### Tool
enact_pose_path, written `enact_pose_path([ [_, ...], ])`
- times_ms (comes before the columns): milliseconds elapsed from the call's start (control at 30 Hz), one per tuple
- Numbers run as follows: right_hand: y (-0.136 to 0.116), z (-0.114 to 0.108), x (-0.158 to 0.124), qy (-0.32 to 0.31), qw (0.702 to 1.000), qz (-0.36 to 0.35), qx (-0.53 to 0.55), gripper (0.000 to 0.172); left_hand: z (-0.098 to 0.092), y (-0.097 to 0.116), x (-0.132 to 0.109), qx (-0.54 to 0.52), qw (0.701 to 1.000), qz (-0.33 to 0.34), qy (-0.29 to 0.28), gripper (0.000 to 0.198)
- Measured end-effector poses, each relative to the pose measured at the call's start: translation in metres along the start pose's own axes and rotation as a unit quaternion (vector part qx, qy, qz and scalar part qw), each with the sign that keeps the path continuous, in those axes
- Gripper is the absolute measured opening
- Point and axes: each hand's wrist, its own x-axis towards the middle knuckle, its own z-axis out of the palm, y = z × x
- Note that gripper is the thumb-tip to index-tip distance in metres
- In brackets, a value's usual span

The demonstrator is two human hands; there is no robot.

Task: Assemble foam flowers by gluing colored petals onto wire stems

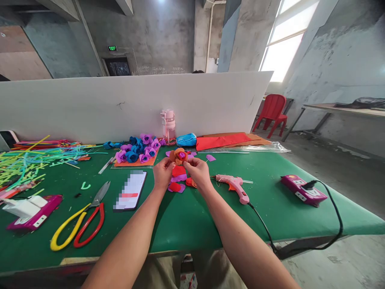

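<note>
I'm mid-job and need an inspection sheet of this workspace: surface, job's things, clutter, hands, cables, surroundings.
Surface: green table, small scraps at left.
Job's things: flower held above petals; glue gun lying to the right.
Clutter: scissors, phone, coloured strips, all left.
Hands: left hand and right hand both pinch the flower.
Cables: black cord plugged into right power strip, dipping past the table's edge.
Surroundings: white board behind; red chair beyond.

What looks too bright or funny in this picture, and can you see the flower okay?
In the head view, the window glares white, with nothing outside showing; in the same view, coarse blocks cover much of the phone screen; also in the head view, the orange flower between the left hand and right hand is small but fairly clear.
</note>
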Motion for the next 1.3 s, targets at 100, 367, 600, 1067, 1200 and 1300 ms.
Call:
enact_pose_path([
  [100, -0.005, -0.001, -0.001, -0.010, 0.999, 0.025, 0.040, 0.017, -0.001, 0.000, 0.001, 0.004, 1.000, 0.003, -0.002, 0.012],
  [367, -0.013, -0.005, 0.000, -0.058, 0.965, 0.131, 0.221, 0.017, -0.002, 0.006, 0.000, -0.011, 1.000, -0.002, -0.007, 0.012],
  [600, -0.012, -0.007, 0.000, -0.068, 0.942, 0.159, 0.289, 0.022, 0.003, -0.001, 0.003, -0.110, 0.992, -0.062, -0.013, 0.015],
  [1067, -0.008, -0.006, 0.001, -0.117, 0.920, 0.220, 0.301, 0.017, 0.003, -0.001, 0.002, -0.104, 0.993, -0.060, 0.009, 0.012],
  [1200, -0.009, -0.005, 0.001, -0.092, 0.931, 0.211, 0.284, 0.019, 0.003, 0.001, 0.001, -0.098, 0.993, -0.060, 0.000, 0.011],
  [1300, -0.008, -0.005, 0.001, -0.094, 0.930, 0.202, 0.294, 0.021, 0.004, -0.001, 0.001, -0.098, 0.993, -0.064, -0.003, 0.012],
])
